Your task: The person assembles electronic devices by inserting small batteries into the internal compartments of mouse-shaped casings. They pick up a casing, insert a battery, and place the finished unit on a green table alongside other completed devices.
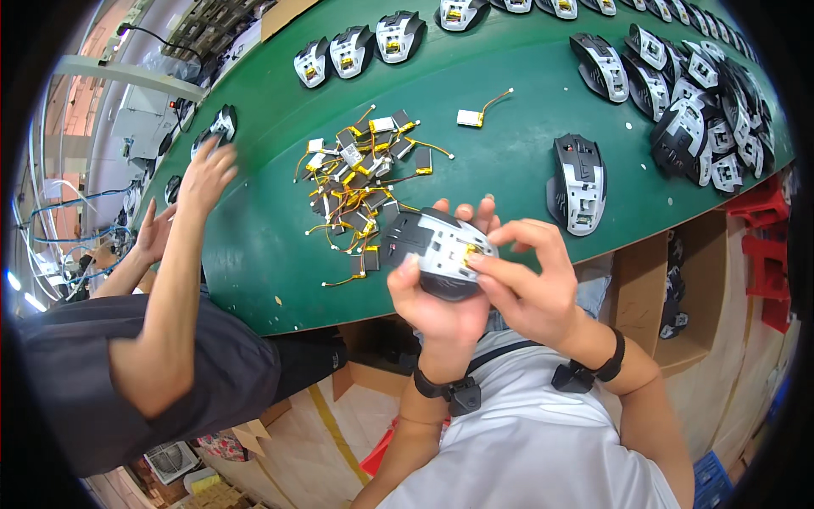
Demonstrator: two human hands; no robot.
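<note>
My left hand [445, 318] is closed around a black and silver computer mouse [437, 240], tilted with its open underside up. At an opening in the mouse, the fingertips of my right hand [534, 276] pinch a small yellow-taped battery [469, 254], largely hidden by the fingers. To the left on the green table lies a loose heap of small batteries [373, 199] with thin wires and white plugs. One single battery [471, 117] lies apart, beyond my hands. Another mouse [580, 182] rests to the right of my right hand.
Several mice [398, 38] stand in a row along the far side. A pile of mice [712, 119] sits at the right. At left, a co-worker's hand [208, 174] reaches over the table near a mouse [222, 125]. Cardboard boxes [695, 288] and red stools [763, 246] stand below right.
</note>
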